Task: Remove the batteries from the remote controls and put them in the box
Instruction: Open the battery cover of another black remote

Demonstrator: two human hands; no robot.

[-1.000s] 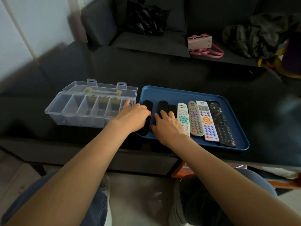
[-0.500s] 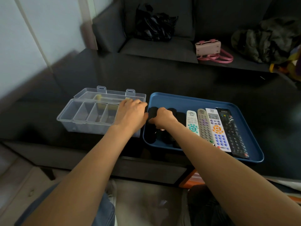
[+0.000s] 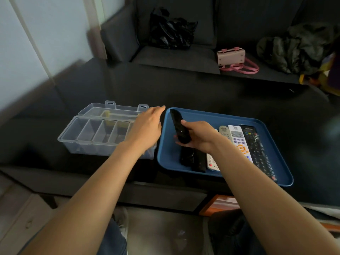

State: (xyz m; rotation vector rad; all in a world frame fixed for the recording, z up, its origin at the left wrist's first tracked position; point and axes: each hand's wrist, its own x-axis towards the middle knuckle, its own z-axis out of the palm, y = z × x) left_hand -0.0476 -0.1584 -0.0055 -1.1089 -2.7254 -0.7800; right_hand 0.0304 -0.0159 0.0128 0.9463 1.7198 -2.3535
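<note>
Nearest me on the blue tray (image 3: 283, 183), two black remotes (image 3: 193, 159) and a row of pale ones (image 3: 237, 137) lie flat. Above the tray's left half my right hand (image 3: 198, 136) has just lifted one black remote (image 3: 179, 127) clear, fingers (image 3: 184, 123) wrapped round its lower end. A second ago both hands were pressed down among them. Left of the tray my left hand (image 3: 147, 126) hovers over the clear box (image 3: 88, 131), fingers spread and empty. No battery is out yet; next comes its cover. Beyond the tray stretches bare bench (image 3: 165, 85)
</note>
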